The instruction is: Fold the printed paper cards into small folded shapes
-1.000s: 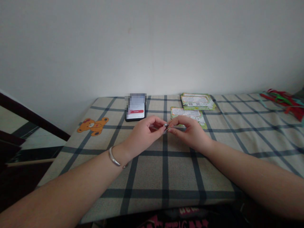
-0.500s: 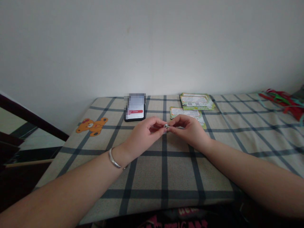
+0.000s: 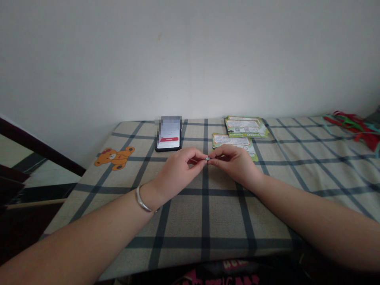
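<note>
My left hand and my right hand meet fingertip to fingertip above the checked cloth. Both are closed in a pinch on a tiny pale object between them; it is too small to name. A silver bangle sits on my left wrist. A green printed card lies just beyond my right hand.
A phone with a lit screen lies at the back centre. A stack of green cards is behind the single card. Red and green strips lie at the far right. An orange bear print marks the cloth's left side, near its edge.
Both hands have stayed together at the centre; the fingertips have closed in slightly tighter on the small object and shifted a little upward.
</note>
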{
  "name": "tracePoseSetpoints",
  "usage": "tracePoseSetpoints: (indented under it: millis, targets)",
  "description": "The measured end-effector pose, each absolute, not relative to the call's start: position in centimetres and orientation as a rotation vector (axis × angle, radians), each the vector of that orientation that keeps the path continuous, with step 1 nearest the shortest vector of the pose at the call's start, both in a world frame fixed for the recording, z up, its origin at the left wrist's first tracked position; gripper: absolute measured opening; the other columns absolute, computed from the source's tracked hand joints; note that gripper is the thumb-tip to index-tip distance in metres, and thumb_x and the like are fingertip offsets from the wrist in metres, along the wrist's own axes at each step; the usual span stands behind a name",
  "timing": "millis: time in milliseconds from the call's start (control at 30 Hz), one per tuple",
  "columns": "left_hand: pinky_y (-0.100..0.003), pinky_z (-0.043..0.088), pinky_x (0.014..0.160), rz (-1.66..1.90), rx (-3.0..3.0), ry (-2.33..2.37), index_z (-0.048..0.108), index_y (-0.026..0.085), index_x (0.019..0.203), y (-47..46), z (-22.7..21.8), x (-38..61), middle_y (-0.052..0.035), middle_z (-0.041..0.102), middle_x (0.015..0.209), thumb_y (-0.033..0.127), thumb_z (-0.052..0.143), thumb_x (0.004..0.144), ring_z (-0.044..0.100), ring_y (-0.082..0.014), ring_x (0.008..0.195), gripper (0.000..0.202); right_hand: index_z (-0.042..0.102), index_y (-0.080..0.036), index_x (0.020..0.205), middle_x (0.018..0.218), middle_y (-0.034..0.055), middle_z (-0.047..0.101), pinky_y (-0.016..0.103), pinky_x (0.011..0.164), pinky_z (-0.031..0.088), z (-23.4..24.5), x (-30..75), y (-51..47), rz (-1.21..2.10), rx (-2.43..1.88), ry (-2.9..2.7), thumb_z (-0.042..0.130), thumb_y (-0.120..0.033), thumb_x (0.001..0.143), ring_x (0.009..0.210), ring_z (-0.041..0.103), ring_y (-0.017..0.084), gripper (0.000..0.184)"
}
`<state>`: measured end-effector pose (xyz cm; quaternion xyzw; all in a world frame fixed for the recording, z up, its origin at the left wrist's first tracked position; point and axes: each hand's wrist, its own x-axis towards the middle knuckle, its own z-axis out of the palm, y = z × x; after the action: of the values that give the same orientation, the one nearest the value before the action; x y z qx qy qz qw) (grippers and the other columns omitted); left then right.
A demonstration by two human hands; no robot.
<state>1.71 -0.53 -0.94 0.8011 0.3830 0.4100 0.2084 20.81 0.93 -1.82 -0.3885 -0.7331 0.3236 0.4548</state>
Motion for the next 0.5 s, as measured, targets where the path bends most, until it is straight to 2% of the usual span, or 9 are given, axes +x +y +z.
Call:
tracePoseSetpoints:
  millis: [367,500]
  targets:
    - [-0.023,0.047,0.062,1.115,2.396,1.119,0.061,0.017,0.080,-0.95,-0.36,1.69,0.0010,0.063,0.076,0.012,0.059,0.083,0.061,-0.0115,0.070,0.005,0.071,-0.020,0.074,0.070,0.0010,0.070,0.027,0.060,0.047,-1.06,20.62,0.22,0.751,-1.013,-1.901,0.070,-0.024,0.076,0.066,0.063,0.014,0.005]
    - [-0.023,0.049,0.068,1.100,2.279,1.065,0.061,0.018,0.093,-0.79,-0.43,1.70,0.0004,0.066,0.086,0.015,0.055,0.088,0.064,-0.0111,0.077,0.008,0.068,-0.019,0.074,0.071,0.0012,0.070,0.027,0.062,0.048,-1.13,20.67,0.51,0.880,-0.998,-1.846,0.069,-0.026,0.078,0.067,0.063,0.013,0.008]
